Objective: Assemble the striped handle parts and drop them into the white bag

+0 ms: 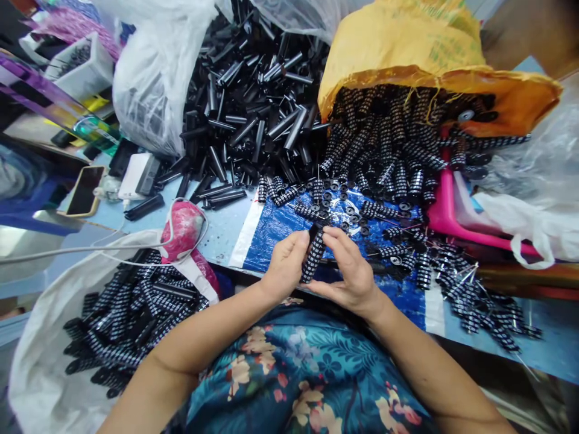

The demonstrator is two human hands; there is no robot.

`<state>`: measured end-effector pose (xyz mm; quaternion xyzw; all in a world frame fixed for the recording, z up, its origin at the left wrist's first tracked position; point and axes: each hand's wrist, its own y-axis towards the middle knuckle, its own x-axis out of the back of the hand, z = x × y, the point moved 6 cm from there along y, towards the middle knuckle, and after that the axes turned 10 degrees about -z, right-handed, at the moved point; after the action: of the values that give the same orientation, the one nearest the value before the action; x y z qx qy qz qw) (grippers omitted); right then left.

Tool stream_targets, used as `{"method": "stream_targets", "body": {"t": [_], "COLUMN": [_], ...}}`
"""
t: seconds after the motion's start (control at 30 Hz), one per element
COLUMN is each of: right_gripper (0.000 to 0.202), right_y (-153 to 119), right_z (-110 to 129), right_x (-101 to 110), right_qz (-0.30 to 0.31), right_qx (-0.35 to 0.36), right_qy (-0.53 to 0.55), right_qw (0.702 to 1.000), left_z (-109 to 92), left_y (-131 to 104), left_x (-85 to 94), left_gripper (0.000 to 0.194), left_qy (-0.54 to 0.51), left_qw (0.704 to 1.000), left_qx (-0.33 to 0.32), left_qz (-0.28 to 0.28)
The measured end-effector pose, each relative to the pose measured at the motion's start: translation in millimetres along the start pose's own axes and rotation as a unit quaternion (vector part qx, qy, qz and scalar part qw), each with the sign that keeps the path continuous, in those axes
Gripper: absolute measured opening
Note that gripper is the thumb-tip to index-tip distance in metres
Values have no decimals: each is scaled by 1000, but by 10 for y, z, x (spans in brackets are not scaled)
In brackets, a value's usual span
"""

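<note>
Held piece: a black sleeve with rows of white dots (313,256) stands tilted between both hands, just above the near edge of the blue sheet (271,232) on the surface (226,226).
Left hand: the left hand (284,265) is curled around the lower side of the sleeve, thumb and fingers pinching it.
Right hand: the right hand (350,268) pinches the top end of the sleeve, where a dark inner part shows; I cannot tell how deep this part sits.
Risk of slipping: the grip is only with fingertips, so in my judgement the sleeve can slip and fall to the lap or into the white sack below.
Risk of mixing: loose small black rings (344,211) lie just beside the hands; a careless move of a wrist can push them off the sheet.
Risk of sliding pile: the heap of dotted sleeves (389,157) spills out from the yellow sack and leans toward the hands, so it may slide further.
Yellow sack: the yellow sack (407,54) lies on its side, open, with dotted sleeves pouring out.
White sack: the white sack (40,361) at the left, below the surface edge, holds many dotted pieces (126,319).
Clear bag: the clear bag (149,78) is beside a big heap of plain black tubes (253,114).
White box: a white box (85,66) far left holds small dark parts, too small to name.
</note>
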<state>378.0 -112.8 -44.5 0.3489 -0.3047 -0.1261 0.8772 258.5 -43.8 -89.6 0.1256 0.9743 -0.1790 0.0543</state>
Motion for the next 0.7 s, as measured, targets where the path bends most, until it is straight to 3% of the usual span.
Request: {"method": "stream_targets", "body": {"t": [0.13, 0.27, 0.53, 0.6, 0.67, 0.7], "right_gripper": [76, 74, 86, 83, 54, 36], "right_y": [-57, -161, -198, -246, -336, -386], "right_z": [-4, -25, -90, -146, -211, -238], "right_x": [-11, -58, -131, -120, -116, -115], "right_qz": [-18, 10, 15, 28, 66, 90], "right_qx": [13, 27, -33, -36, -33, -29], "right_qy": [-49, -97, -39, -71, -136, -168], "right_qw": [999, 995, 999, 996, 988, 981], "left_z": [3, -14, 213, 175, 28, -64], "left_y": [-11, 22, 28, 86, 201, 265], "left_x": [-28, 38, 89, 178, 376, 495], "left_gripper": [41, 38, 48, 45, 36, 31], "left_qy": [-84, -73, -85, -50, 65, 148], "left_qw": [995, 990, 980, 989, 995, 984], "left_qx": [49, 103, 163, 107, -21, -90], "left_qz": [27, 61, 82, 91, 68, 46]}}
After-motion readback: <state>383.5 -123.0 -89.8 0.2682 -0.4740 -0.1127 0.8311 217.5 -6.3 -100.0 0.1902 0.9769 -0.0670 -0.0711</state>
